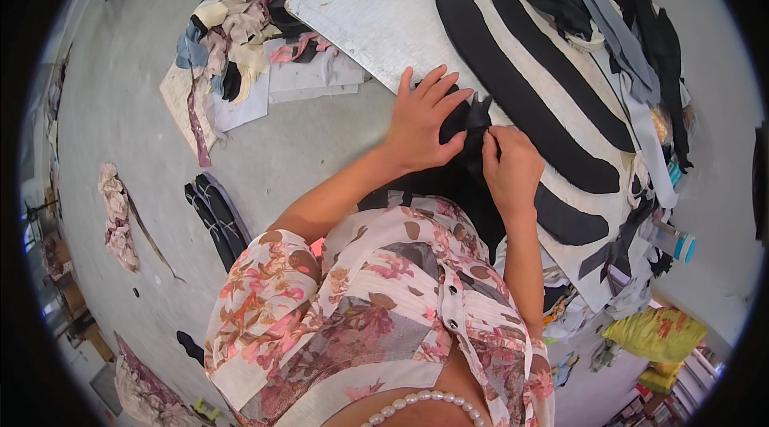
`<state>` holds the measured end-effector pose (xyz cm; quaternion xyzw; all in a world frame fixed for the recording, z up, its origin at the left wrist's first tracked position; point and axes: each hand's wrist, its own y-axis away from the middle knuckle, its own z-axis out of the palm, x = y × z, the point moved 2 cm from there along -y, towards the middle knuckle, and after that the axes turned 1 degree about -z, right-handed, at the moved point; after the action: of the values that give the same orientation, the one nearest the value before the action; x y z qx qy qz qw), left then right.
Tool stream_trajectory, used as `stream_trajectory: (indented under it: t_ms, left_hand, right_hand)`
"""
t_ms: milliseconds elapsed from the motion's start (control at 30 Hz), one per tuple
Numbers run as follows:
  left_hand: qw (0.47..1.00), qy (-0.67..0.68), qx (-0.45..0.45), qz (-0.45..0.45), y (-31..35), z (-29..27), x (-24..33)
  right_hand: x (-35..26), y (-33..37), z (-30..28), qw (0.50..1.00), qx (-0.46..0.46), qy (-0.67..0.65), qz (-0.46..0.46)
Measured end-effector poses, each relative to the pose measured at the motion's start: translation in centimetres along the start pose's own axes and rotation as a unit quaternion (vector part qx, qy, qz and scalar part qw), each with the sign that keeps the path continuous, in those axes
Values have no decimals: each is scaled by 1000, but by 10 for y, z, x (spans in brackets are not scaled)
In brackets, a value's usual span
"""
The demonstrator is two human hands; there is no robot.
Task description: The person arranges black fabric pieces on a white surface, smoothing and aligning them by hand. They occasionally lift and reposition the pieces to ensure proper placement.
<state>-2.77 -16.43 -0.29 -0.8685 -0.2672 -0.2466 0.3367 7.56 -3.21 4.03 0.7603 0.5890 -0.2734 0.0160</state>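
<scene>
My left hand (424,126) lies with its fingers spread on a piece of black fabric (454,116) at the near edge of a whitish board (360,2). Close beside it, my right hand (513,167) pinches the fabric between thumb and bent fingers, where a small black flap (479,110) stands up. More black cloth hangs down toward my lap, partly hidden by my hands. Beyond them on the board lie a long, wide curved black fabric strip (525,86) and a narrower one (565,66). A shorter curved black piece (570,217) shows right of my right wrist.
Fabric scraps (240,26) are heaped on the floor at the far left. Dark and grey cloth (597,10) piles along the board's right side. Tied dark bundles (216,215) lie on the floor at my left, near a beige cloth scrap (116,219). A yellow bag (657,335) sits lower right.
</scene>
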Motion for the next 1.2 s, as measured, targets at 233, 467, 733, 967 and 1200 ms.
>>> stream_trajectory:
  t_ms: [233,467,733,967,1200]
  left_hand:
    - [999,9,37,-3,-1,12,10]
    - [993,23,105,-45,-8,7,7]
    - [988,26,122,-91,6,-1,0]
    - [990,-23,128,-60,-10,15,-8]
    - [980,-33,164,-107,-1,3,-28]
  right_hand:
    - [-2,6,-5,1000,5,9,-9]
    - [3,12,-2,999,49,-6,-3]
    - [1,11,-7,986,157,-45,-35]
    - [-1,13,0,986,152,-48,-54]
    - [7,19,3,979,169,-110,3]
